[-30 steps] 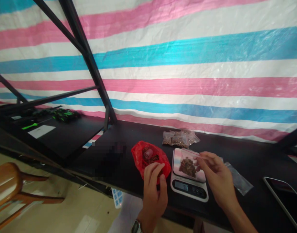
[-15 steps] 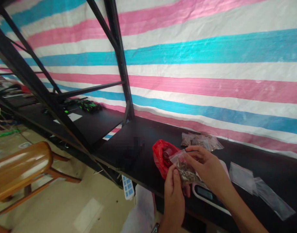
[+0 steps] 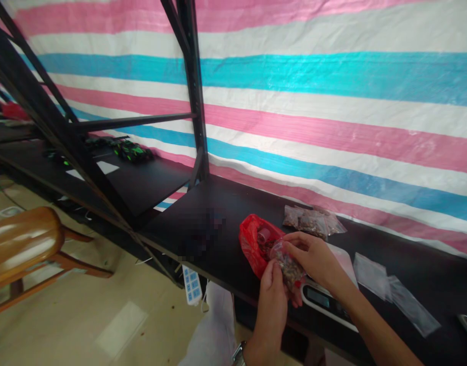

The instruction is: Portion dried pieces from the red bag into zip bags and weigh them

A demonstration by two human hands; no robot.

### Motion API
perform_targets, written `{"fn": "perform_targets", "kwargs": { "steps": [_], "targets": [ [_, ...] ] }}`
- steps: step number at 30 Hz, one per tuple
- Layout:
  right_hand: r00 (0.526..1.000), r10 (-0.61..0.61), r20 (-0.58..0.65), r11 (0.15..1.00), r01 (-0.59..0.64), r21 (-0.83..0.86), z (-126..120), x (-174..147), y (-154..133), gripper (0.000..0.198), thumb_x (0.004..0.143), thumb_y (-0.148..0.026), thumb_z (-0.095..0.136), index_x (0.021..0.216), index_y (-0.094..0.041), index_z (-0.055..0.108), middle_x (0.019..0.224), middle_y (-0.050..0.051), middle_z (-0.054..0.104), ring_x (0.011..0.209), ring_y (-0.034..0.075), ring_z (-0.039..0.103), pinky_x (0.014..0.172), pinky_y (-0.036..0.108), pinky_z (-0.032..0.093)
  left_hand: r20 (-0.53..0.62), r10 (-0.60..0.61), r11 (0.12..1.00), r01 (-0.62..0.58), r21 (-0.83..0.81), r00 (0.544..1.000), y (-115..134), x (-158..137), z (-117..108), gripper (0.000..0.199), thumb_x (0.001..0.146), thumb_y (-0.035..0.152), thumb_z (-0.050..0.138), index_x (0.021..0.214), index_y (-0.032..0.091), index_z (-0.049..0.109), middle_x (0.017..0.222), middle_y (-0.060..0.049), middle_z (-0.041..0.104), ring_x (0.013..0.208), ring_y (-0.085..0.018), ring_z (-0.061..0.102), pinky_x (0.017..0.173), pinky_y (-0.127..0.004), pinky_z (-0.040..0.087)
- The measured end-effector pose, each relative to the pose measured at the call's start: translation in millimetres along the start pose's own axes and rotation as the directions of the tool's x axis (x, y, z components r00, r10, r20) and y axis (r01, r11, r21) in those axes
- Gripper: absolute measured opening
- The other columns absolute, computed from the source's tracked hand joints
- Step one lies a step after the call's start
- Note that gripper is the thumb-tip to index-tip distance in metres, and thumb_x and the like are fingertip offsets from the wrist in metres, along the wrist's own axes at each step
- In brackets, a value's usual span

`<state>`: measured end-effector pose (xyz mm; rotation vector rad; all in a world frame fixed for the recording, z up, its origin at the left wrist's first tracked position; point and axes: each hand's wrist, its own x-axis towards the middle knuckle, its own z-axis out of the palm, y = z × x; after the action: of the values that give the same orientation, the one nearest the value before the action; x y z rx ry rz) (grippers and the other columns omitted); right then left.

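Between my hands is a clear zip bag (image 3: 290, 269) with small brownish pieces inside. My left hand (image 3: 272, 295) grips its lower side, thumb on the front. The fingers of my right hand (image 3: 312, 256) pinch its top edge. Just behind and to the left, a red plastic bag (image 3: 252, 246) stands open with dark brown pieces and a pinkish round-rimmed cup or scoop (image 3: 264, 235) in it. Under my right forearm lies a white digital scale (image 3: 327, 304), partly hidden, its display facing me.
Several filled zip bags (image 3: 313, 222) lie at the back of the black table (image 3: 226, 203). Flat clear bags (image 3: 373, 277) are right of the scale. A power strip (image 3: 192, 284) hangs at the front edge. A black metal frame (image 3: 195, 101) and a wooden chair (image 3: 27, 244) are left.
The zip bag has tilted more upright, and my right hand's fingers have closed in along its top. The view has shifted slightly, bringing a dark-screened device in at the right edge.
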<state>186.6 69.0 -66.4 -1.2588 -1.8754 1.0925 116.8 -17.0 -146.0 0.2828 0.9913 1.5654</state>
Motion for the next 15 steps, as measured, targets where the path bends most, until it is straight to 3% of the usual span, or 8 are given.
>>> {"fn": "perform_targets", "kwargs": {
  "steps": [4, 10, 15],
  "targets": [
    [1.0, -0.012, -0.004, 1.0, 0.012, 0.013, 0.2, -1.7, 4.6, 0.02, 0.077, -0.038, 0.072, 0.085, -0.021, 0.08, 0.075, 0.004, 0.08, 0.065, 0.021, 0.07, 0.057, 0.03, 0.052, -0.003, 0.002, 0.998, -0.002, 0.063, 1.0, -1.7, 0.7, -3.8, 0.08, 0.08, 0.081, 0.064, 0.125, 0.016, 0.056, 0.051, 0.007, 0.053, 0.042, -0.014, 0.053, 0.045, -0.023, 0.032],
    [0.999, 0.012, -0.034, 0.999, -0.011, 0.043, -1.9, -9.8, 6.0, 0.031, 0.078, -0.047, 0.074, 0.093, -0.02, 0.078, 0.078, 0.006, 0.078, 0.065, 0.021, 0.068, 0.055, 0.03, 0.05, -0.022, 0.032, 0.996, -0.029, 0.088, 0.999, 6.1, -5.8, -3.3, 0.083, 0.081, 0.08, 0.065, 0.134, 0.017, 0.058, 0.052, 0.008, 0.052, 0.042, -0.013, 0.051, 0.045, -0.024, 0.034],
    [0.998, -0.001, -0.055, 0.999, 0.004, 0.042, -3.6, -11.8, 5.1, 0.026, 0.078, -0.043, 0.074, 0.091, -0.021, 0.079, 0.08, 0.006, 0.08, 0.067, 0.022, 0.069, 0.059, 0.031, 0.052, -0.028, 0.016, 0.995, -0.013, 0.101, 0.999, 8.1, -4.7, -1.1, 0.092, 0.08, 0.083, 0.062, 0.141, 0.014, 0.056, 0.044, 0.011, 0.045, 0.034, -0.012, 0.044, 0.039, -0.023, 0.029]
  ]
}}
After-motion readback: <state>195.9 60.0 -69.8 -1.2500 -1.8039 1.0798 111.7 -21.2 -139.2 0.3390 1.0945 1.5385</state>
